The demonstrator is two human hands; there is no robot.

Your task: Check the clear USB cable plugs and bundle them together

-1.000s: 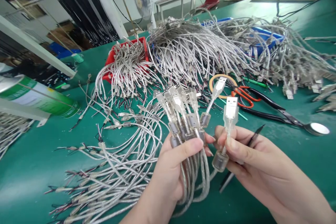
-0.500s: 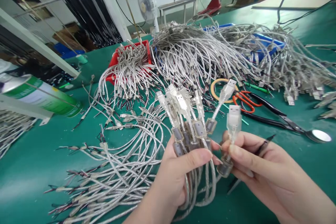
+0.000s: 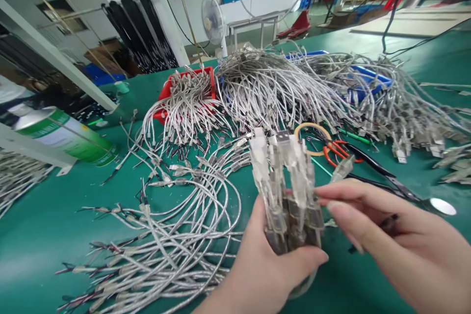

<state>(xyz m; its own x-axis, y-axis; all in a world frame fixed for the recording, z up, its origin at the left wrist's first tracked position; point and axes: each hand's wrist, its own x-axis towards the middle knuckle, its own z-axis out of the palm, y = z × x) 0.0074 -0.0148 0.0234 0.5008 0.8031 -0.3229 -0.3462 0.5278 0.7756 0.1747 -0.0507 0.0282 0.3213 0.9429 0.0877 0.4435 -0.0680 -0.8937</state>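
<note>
The bundle of USB cables (image 3: 285, 191) stands near-upright at lower centre of the frame, its long axis vertical with a slight lean toward the upper left. Plug ends point up and away from the camera; the cable tails drop below the palm and are hidden. Each connector has a clear moulded housing over a metal plug, with a dark grey ferrite barrel beneath.

The left hand (image 3: 272, 265) is closed around the bundle at barrel height, thumb pressed across the front. The right hand (image 3: 390, 240), at lower right, has loosely curled fingers; its fingertips touch the bundle's right side. A thin dark tool lies partly hidden beneath this hand.

A green and white spray can (image 3: 62, 135) lies at the left edge; its label is not legible.
</note>
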